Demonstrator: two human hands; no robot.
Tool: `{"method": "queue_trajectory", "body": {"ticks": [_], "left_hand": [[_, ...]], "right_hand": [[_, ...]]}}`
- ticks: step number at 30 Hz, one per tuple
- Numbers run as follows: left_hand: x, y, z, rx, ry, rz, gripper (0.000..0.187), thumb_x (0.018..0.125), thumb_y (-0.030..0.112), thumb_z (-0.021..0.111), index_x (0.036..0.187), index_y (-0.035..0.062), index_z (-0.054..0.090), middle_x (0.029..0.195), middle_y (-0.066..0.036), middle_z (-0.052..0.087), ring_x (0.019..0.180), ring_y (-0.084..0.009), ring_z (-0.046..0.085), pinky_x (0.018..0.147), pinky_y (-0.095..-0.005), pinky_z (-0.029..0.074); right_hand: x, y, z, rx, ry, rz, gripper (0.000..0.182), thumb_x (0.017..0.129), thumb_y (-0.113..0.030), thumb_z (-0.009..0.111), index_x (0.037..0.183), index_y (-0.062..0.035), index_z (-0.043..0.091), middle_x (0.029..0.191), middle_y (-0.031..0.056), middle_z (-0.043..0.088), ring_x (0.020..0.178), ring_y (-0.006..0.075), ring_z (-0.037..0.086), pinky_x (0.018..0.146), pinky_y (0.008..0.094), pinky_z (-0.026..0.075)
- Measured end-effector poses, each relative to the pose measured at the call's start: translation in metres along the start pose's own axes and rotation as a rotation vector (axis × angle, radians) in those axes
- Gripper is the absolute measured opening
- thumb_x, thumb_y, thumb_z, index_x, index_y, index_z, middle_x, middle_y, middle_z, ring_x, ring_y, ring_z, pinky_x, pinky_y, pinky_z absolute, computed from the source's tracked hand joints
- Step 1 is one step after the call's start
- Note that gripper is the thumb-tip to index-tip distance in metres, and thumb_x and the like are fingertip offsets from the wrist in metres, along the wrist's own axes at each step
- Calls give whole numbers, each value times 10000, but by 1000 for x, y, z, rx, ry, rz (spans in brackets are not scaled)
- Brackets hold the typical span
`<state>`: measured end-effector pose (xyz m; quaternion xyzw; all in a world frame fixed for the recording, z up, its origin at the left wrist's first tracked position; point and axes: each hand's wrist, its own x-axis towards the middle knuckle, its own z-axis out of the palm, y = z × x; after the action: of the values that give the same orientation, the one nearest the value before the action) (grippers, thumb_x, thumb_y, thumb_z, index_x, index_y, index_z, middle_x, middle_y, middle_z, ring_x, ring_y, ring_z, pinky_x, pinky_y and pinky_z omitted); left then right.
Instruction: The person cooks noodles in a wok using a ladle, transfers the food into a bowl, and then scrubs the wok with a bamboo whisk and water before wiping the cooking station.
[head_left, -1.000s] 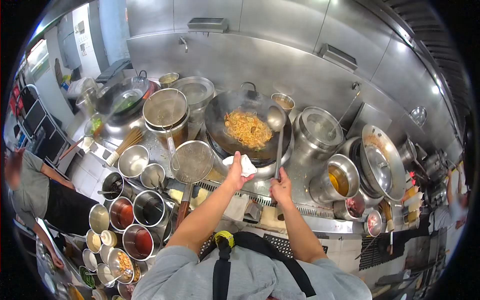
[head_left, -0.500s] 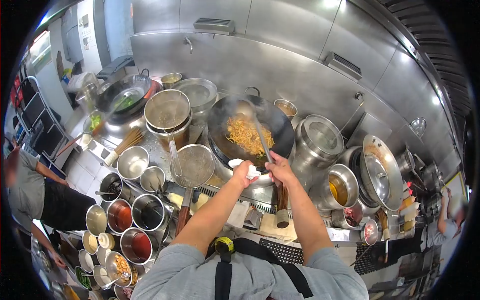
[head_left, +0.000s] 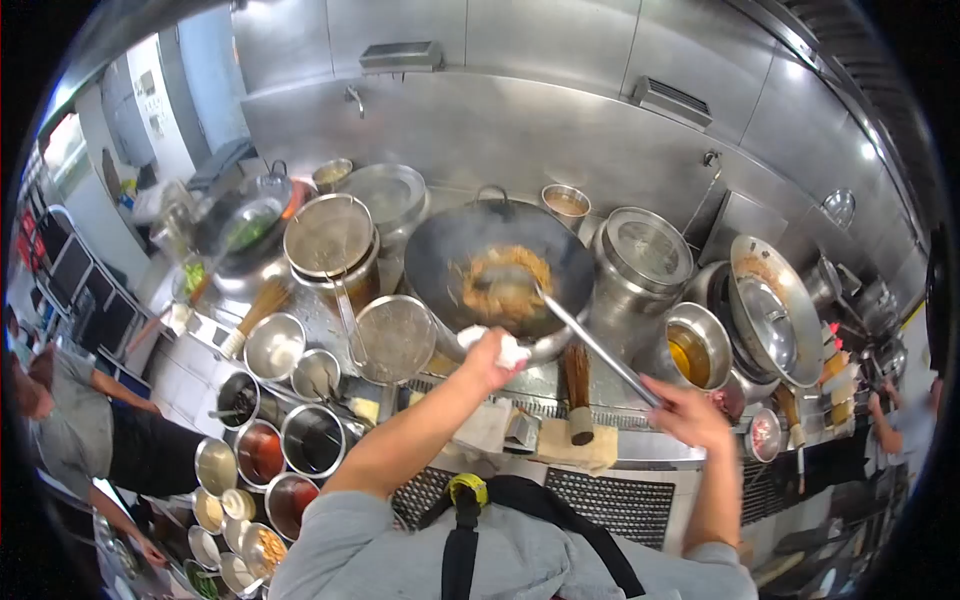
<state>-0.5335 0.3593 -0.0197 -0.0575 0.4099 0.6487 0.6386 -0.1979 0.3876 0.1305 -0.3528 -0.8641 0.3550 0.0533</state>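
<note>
My left hand (head_left: 487, 360) is closed around a folded white cloth (head_left: 514, 352) at the near rim of a large dark wok (head_left: 432, 250). Brown stir-fried noodles (head_left: 538, 266), blurred by motion, lie in the middle of the wok. Out to the right, my right hand (head_left: 692, 412) grips the end of a long metal ladle (head_left: 602, 347). The ladle slants down to the left, and its bowl is in among the noodles. Between my arms, a bamboo wok brush (head_left: 579, 395) rests on the stove's front edge.
Left of the wok are a round strainer (head_left: 396, 340) and a sieve over a pot (head_left: 328, 235). Sauce pots (head_left: 312, 440) crowd the lower left. At right stand a lidded pot (head_left: 645, 250) and a pot of yellow oil (head_left: 697, 345). Other people (head_left: 75, 400) are at both sides.
My right hand has swung right and back from beside the left hand, turning the ladle to a slant. Its bowl has come from the wok's far side into the noodles. The left hand stays at the rim.
</note>
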Motion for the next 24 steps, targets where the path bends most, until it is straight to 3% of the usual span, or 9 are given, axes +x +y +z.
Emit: {"method": "queue_trajectory", "body": {"ticks": [2, 3, 7, 10, 11, 13, 17, 19, 24], "left_hand": [[-43, 9, 19, 33, -24, -47, 125, 824, 226, 502, 908, 137, 526, 880, -62, 583, 802, -260, 575, 618, -404, 482], [-37, 13, 20, -16, -37, -83, 113, 822, 220, 496, 888, 135, 532, 863, -64, 587, 805, -262, 575, 633, -411, 485], [-2, -3, 7, 11, 76, 54, 101, 813, 203, 503, 883, 134, 525, 833, -71, 578, 793, -264, 568, 657, -434, 488], [-14, -52, -35, -32, 66, 18, 141, 810, 171, 493, 946, 136, 499, 879, -65, 558, 821, -288, 557, 705, -492, 481], [-17, -67, -52, -40, 48, -22, 158, 809, 157, 489, 966, 135, 490, 890, -64, 552, 831, -295, 553, 720, -511, 480], [-58, -62, -46, 101, 64, -218, 199, 817, 135, 473, 1015, 133, 486, 916, -75, 560, 881, -296, 548, 749, -539, 474], [-47, -8, 4, -70, -19, -145, 163, 865, 236, 478, 960, 106, 505, 871, -81, 581, 804, -289, 575, 640, -454, 499], [-30, 7, 20, -52, 23, 21, 109, 814, 203, 491, 852, 104, 515, 798, -90, 564, 749, -276, 569, 600, -420, 498], [-15, -55, -48, -56, 39, -66, 144, 800, 134, 448, 939, 134, 486, 872, -107, 569, 779, -304, 571, 675, -495, 496]], "right_hand": [[-28, -3, -26, 172, -77, 32, 587, 763, -53, 673, 1304, -134, 462, 901, 40, 641, 643, 72, 536, 612, 236, 459], [-26, -6, -34, 150, -119, -2, 571, 757, -60, 673, 1289, -131, 478, 893, 90, 643, 626, 64, 532, 592, 227, 456], [36, -19, -6, -235, -79, -142, 520, 766, -108, 596, 1273, -99, 480, 871, 215, 603, 624, 278, 594, 629, 359, 493], [69, 11, 40, -434, 112, -277, 547, 773, -105, 546, 1305, -93, 420, 833, 204, 592, 725, 366, 581, 685, 444, 473], [60, -8, 43, -508, 112, -236, 579, 776, -96, 528, 1333, -100, 369, 803, 201, 576, 786, 367, 579, 709, 459, 463], [42, -20, 27, -475, 102, -267, 535, 754, -102, 590, 1272, -64, 462, 822, 225, 595, 746, 359, 592, 696, 420, 463], [46, -46, -24, -351, -126, -216, 512, 739, -86, 597, 1240, -68, 497, 790, 203, 617, 751, 338, 610, 703, 383, 477], [71, -43, -16, -344, -108, -214, 520, 739, -94, 595, 1247, -71, 487, 767, 194, 621, 751, 340, 609, 699, 400, 475], [79, -20, 35, -467, 190, -218, 521, 742, -97, 595, 1250, -69, 482, 796, 205, 609, 749, 372, 588, 694, 437, 459]]}}
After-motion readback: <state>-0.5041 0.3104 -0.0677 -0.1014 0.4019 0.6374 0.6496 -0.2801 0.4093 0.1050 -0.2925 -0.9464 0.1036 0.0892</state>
